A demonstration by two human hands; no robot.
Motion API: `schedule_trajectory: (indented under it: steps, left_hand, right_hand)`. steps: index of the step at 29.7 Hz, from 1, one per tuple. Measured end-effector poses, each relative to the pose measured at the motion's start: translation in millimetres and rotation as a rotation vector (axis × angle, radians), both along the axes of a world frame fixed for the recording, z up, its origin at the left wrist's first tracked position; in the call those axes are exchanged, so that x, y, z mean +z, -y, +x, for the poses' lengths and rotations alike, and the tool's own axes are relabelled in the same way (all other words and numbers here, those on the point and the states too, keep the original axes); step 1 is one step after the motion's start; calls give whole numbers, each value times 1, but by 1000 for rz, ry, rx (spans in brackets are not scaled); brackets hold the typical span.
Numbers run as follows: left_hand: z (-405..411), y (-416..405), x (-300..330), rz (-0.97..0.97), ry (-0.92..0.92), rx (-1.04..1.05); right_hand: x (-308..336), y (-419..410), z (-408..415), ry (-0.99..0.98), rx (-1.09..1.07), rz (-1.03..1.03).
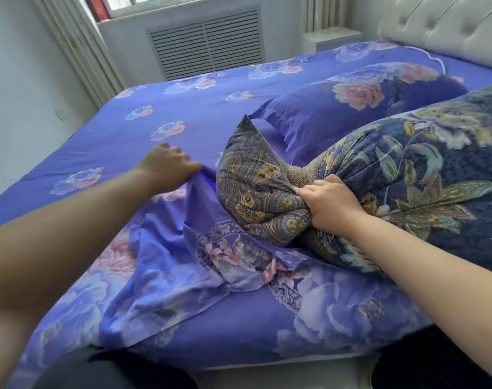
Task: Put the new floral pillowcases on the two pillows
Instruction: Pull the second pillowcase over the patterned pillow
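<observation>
1. Head view: the purple floral pillowcase (183,248), lying crumpled on the bed (99,141), is being pinched at its edge by the left hand (166,167).
2. The paisley pillow (267,189), beside a covered pillow (351,108), is being gripped at its bunched end by the right hand (331,203).

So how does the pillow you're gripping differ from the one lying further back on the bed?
The gripped pillow wears a dark navy leaf-print cover; the far pillow already wears purple floral fabric with pink blooms. The gripped one is bunched at its end in the right hand; the far one lies flat, untouched. Both rest on the purple floral bedspread.
</observation>
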State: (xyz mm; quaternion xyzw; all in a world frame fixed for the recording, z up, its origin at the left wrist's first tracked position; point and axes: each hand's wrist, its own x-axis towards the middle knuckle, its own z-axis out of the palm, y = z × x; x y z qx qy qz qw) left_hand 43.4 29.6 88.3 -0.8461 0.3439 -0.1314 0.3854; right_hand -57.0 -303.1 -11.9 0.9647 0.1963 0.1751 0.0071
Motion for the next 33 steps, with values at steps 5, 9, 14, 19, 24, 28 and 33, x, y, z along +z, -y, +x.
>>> schedule_trajectory:
  steps: [5,9,14,19,24,28,33]
  left_hand:
    - [10,79,29,-134,202,-49]
    - [24,87,35,-303,201,25]
    - [31,106,13,-1067,-174,98]
    - [14,123,12,-1809,-839,62]
    - [-8,132,39,-1411,-1118,43]
    - [-18,120,42,-1171,-1109,108]
    - [-20,105,24,-973,-991,108]
  right_hand:
    - [0,-5,-9,125,39,-52]
    - [6,-11,-17,149,128,-103]
    - [8,-12,-13,61,190,-216]
    - [15,-16,-11,31,241,-283]
    - [13,-13,-11,7,231,-251]
    - [28,-9,0,-94,32,-69]
    - [39,-17,13,-273,122,19]
